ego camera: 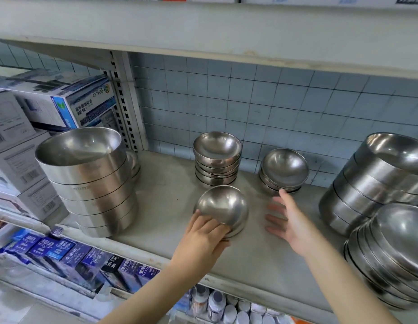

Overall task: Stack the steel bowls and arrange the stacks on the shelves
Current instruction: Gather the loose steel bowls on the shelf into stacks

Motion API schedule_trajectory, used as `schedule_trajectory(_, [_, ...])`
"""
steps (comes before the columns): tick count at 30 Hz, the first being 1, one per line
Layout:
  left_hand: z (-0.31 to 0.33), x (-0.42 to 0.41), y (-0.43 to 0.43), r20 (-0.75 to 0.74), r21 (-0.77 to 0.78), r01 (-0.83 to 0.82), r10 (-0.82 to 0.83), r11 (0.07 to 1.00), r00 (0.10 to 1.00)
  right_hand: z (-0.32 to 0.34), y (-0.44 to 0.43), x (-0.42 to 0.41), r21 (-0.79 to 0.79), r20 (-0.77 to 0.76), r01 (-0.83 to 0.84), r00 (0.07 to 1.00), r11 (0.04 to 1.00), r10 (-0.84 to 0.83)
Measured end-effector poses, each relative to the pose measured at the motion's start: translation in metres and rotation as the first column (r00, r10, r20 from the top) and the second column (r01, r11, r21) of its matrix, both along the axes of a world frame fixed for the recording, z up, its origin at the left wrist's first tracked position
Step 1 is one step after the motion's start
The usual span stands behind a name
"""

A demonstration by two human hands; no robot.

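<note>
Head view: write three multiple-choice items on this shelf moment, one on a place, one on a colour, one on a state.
1. Where does the stack of large bowls next to the cardboard boxes stand relative to the held bowls in the left hand?
A. To their left
B. Directly behind them
C. On the shelf above

2. What colour are the wall tiles behind the shelf?
A. Red
B. Pale blue
C. Black

3. What state is the right hand in?
A. Clenched in a fist
B. Gripping a bowl
C. Open, fingers spread, holding nothing

Answers: 1 A, that stack rises at the shelf's left end. 2 B, the tiles look pale blue-grey. 3 C, its straight fingers reach toward the short stack.
</note>
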State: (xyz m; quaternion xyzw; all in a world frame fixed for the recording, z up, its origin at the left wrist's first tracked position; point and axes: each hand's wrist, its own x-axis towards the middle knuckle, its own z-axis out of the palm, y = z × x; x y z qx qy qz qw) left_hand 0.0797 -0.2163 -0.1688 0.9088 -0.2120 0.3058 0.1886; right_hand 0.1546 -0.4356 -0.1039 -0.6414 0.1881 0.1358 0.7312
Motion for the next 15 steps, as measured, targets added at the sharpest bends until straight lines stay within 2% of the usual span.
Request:
schedule_trajectory(2, [-0.002, 0.007, -0.009, -0.017, -0.017, 0.122, -0.122, 0.992, 0.992, 0.003, 0.005, -0.006, -0.071, 0.028, -0.132, 0.991, 0.989, 0.134])
schedule_trajectory(4, [-0.003, 0.016, -0.012, -0.005, 0.0, 0.176, -0.176, 0.984, 0.984, 0.004, 0.011, -0.012, -0.13, 0.076, -0.225, 0.969, 0.966, 0.236])
schedule_trajectory(6, [0.0, 0.022, -0.009, -0.009, 0.013, 0.158, -0.158, 0.987, 0.987, 0.004, 0.015, -0.012, -0.143, 0.103, -0.229, 0.964, 0.963, 0.244])
schedule_trajectory(9, [0.013, 0.022, 0.009, -0.093, -0.085, 0.11, -0.118, 0.99, 0.989, 0.004, 0.016, -0.009, -0.141, 0.095, -0.203, 0.971, 0.969, 0.218])
schedule_trajectory(11, [0.023, 0.025, 0.031, -0.1, -0.135, 0.006, -0.019, 0.991, 0.995, 0.003, 0.017, -0.006, -0.14, 0.089, -0.18, 0.977, 0.974, 0.194])
schedule_trajectory(13, [0.031, 0.041, 0.057, -0.09, -0.123, -0.253, 0.244, 0.96, 0.966, 0.003, 0.018, -0.006, -0.13, 0.093, -0.157, 0.981, 0.979, 0.17])
schedule_trajectory(15, [0.04, 0.061, 0.081, -0.25, -0.048, -0.571, 0.544, 0.819, 0.801, 0.003, 0.019, -0.007, -0.129, 0.099, -0.147, 0.982, 0.981, 0.161])
